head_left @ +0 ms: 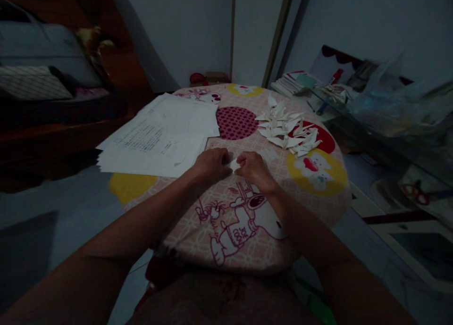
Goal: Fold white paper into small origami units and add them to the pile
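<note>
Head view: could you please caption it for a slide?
Left hand and right hand pinch white paper near folded shapes.

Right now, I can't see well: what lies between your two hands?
A white paper piece, held by left hand and right hand on the tablecloth; head view.

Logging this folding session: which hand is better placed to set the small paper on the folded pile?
Right, probably. Both the right hand and left hand pinch the small paper, but the folded pile lies on the right hand's side; the left hand would have to cross over.
</note>
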`<state>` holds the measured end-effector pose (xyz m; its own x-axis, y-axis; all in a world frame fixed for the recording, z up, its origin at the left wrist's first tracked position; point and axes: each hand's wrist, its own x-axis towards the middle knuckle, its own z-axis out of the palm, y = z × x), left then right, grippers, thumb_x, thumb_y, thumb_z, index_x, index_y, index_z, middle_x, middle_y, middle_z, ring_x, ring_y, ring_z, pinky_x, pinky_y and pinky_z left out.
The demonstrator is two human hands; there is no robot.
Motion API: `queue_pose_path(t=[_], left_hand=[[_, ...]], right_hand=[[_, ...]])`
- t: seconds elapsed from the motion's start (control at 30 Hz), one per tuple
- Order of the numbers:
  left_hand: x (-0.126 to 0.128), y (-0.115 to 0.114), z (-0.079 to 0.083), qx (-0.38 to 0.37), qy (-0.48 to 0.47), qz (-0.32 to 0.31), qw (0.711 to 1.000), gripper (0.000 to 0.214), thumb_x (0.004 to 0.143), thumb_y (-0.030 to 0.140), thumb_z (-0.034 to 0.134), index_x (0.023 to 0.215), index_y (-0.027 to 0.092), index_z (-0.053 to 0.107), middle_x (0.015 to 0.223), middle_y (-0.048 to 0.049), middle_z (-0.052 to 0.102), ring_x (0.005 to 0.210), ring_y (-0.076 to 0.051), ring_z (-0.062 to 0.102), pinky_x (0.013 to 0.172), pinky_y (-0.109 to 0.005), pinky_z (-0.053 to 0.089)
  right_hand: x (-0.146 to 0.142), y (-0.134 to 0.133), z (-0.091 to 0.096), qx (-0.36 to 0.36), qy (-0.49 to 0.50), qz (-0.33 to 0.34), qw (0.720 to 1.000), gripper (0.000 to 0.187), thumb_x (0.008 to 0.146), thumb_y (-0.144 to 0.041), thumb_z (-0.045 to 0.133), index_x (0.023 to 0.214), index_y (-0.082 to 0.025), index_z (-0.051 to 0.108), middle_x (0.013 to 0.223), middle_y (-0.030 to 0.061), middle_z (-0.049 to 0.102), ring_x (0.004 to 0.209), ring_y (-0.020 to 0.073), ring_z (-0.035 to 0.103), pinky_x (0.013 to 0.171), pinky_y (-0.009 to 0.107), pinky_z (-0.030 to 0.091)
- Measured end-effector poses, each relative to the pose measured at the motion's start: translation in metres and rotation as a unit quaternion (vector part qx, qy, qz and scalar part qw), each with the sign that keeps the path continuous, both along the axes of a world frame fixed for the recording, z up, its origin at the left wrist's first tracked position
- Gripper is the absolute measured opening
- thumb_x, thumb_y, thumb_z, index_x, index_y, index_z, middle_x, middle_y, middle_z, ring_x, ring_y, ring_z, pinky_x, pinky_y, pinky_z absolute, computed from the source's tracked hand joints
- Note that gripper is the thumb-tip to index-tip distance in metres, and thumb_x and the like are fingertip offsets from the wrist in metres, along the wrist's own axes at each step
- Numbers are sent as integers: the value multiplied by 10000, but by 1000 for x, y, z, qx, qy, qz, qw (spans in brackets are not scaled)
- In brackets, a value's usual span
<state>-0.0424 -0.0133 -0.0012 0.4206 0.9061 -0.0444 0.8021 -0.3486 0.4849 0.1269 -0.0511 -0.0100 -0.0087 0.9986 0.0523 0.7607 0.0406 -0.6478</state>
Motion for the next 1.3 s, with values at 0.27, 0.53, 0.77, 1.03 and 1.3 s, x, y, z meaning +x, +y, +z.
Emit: queue_pose_path(t=[0.27,0.53,0.77,1.03,1.3], left_hand=[[-11,9,2,-44,-31,-36,998,238,615,225,707,836,194,625,783,-13,645,729,-174,564,669,-280,366],[-19,12,4,-92,-81,-54,991,222,583,136,639,796,197,622,734,-7,651,687,-153,557,649,-270,376],[-24,13,8,-103,-88,-63,989,294,544,74,560,791,191,669,694,7,645,659,-135,546,658,-255,381],[-27,17,17,-122,-126,-100,979,207,701,234,607,866,187,725,818,-31,711,749,-150,593,708,-249,409],[1,17,7,-85,-95,-75,989,196,621,261,746,569,176,577,540,32,514,552,-112,441,557,-270,279]], right_hand=[[6,3,1,-16,21,18,999,290,611,18,644,829,-148,740,830,44,736,756,164,654,693,257,488],[16,3,3,-25,20,30,999,282,600,44,617,767,-153,731,764,26,716,698,149,630,676,252,482],[25,0,5,-20,18,28,999,261,606,51,598,712,-156,717,727,23,710,680,149,626,697,260,484],[28,-2,3,-18,17,22,999,278,593,30,599,746,-155,739,702,19,717,645,146,628,621,234,453],[31,-3,4,-28,71,-11,997,245,581,9,618,728,-160,718,682,11,704,634,143,630,612,235,474]])
